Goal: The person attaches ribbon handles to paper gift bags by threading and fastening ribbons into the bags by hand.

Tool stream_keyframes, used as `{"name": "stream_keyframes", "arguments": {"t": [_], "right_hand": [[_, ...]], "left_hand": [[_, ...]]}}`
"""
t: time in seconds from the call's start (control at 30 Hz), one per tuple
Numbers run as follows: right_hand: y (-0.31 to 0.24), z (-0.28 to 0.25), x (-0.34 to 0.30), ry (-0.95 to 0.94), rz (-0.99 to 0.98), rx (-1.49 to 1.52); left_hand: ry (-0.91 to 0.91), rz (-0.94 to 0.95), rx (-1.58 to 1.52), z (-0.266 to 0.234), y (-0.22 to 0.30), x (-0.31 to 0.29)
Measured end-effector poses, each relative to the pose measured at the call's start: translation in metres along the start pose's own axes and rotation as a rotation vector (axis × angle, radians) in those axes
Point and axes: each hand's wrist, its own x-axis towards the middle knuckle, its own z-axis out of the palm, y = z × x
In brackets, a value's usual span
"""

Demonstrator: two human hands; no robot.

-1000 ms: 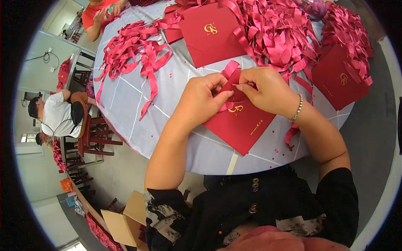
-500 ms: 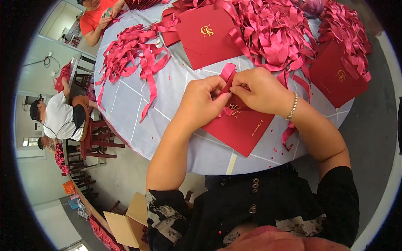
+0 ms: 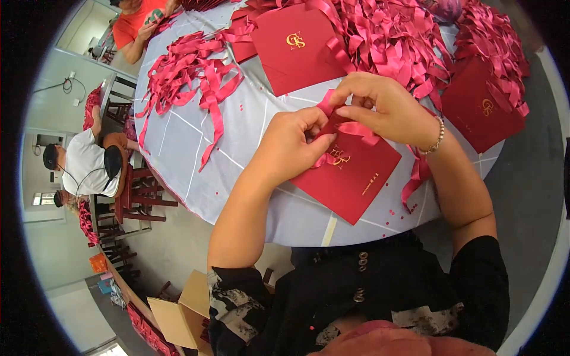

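A flat red gift bag (image 3: 363,185) with gold printing lies at a slant on the table before me. At its upper edge a pink-red ribbon (image 3: 326,102) is pinched by my left hand (image 3: 292,143), its thumb lying along the bag. My right hand (image 3: 396,110), with a beaded bracelet at the wrist, has its fingers curled closed on the same ribbon. A loose ribbon end (image 3: 360,132) lies across the bag below the right thumb. The fingertips partly hide where the ribbon meets the bag.
Another red bag (image 3: 300,62) lies beyond my hands, and one more (image 3: 484,110) at the right. Heaps of ribbon (image 3: 190,77) cover the cloth-covered table's (image 3: 178,157) far side. Someone in orange (image 3: 133,32) works at far left; a cardboard box (image 3: 181,320) stands lower left.
My right hand has shifted up and to the right, its fingers lifting off the bag's face. More of the bag and a ribbon end now show. The left hand keeps nearly the same place.
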Motion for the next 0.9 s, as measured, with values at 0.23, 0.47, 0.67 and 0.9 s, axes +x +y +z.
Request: {"name": "stream_keyframes", "arguments": {"t": [0.23, 0.47, 0.67, 0.9], "right_hand": [[0.0, -0.009, 0.0, -0.213, -0.148, -0.277], [-0.004, -0.015, -0.002, -0.256, -0.116, -0.176], [0.001, -0.012, -0.001, -0.286, -0.14, -0.113], [-0.007, -0.028, 0.001, -0.556, -0.144, 0.032]], "left_hand": [[-0.128, 0.082, -0.088, -0.002, 0.003, -0.001], [-0.241, -0.165, -0.565, 0.0, 0.002, -0.001], [-0.283, 0.146, -0.07, -0.004, -0.007, 0.003], [-0.241, 0.407, 0.181, -0.025, -0.015, 0.0]]}}
